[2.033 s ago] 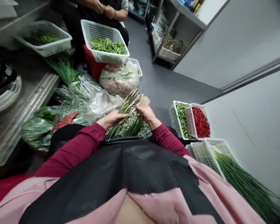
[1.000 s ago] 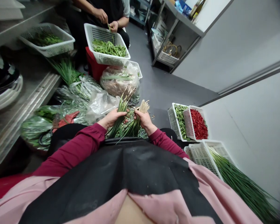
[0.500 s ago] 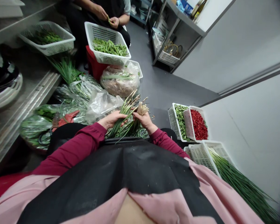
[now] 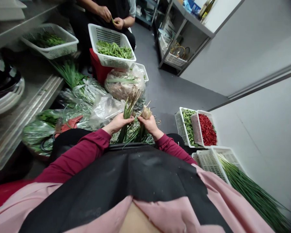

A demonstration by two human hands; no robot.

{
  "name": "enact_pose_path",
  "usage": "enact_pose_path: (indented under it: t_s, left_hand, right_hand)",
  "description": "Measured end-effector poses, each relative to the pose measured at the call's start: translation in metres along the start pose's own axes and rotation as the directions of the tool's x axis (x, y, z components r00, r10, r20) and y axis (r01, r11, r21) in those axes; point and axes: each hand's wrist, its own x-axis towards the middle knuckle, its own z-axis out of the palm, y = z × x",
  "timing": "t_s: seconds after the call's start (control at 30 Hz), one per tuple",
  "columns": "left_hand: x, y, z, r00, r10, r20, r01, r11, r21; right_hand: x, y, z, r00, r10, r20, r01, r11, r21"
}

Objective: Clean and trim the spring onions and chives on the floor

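My left hand is closed round a bunch of green scallion stalks that stands nearly upright, root ends up. Close beside it, my right hand grips a smaller bunch with pale trimmed ends. More loose green stalks lie under both hands, above my black apron. Both sleeves are dark red.
Another person sits ahead, hands over a white basket of green pods. Plastic bags of greens lie to the left by a steel shelf. To the right stand baskets of red chillies, green pods and long chives.
My left hand has swung its bunch from slanting right to nearly upright. My right hand's bunch has dropped a little and moved closer to the left hand.
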Motion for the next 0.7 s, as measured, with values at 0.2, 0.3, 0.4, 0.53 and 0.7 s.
enact_pose_path:
  t_s: [0.2, 0.3, 0.4, 0.53, 0.7]
  left_hand:
    - [-0.004, 0.002, 0.002, 0.997, -0.009, 0.072, 0.009, 1.000, 0.002]
    - [-0.004, 0.005, -0.002, 0.995, -0.026, 0.096, 0.026, 1.000, 0.009]
    - [-0.005, 0.008, -0.007, 0.996, 0.006, 0.094, -0.014, 0.997, 0.077]
    - [-0.007, 0.012, -0.013, 0.994, -0.002, 0.110, -0.012, 0.992, 0.122]
    - [-0.010, 0.019, -0.025, 0.990, -0.056, 0.130, 0.034, 0.986, 0.163]
  right_hand:
    - [0.000, 0.003, -0.001, 1.000, 0.029, -0.005, -0.028, 0.989, 0.142]
    - [0.003, 0.005, -0.010, 0.994, 0.033, -0.102, -0.009, 0.974, 0.226]
    - [0.010, 0.005, -0.024, 0.971, 0.045, -0.237, 0.018, 0.966, 0.258]
    - [0.027, 0.002, -0.055, 0.888, 0.094, -0.449, 0.033, 0.963, 0.267]
    - [0.046, 0.004, -0.100, 0.787, 0.117, -0.605, -0.003, 0.983, 0.186]
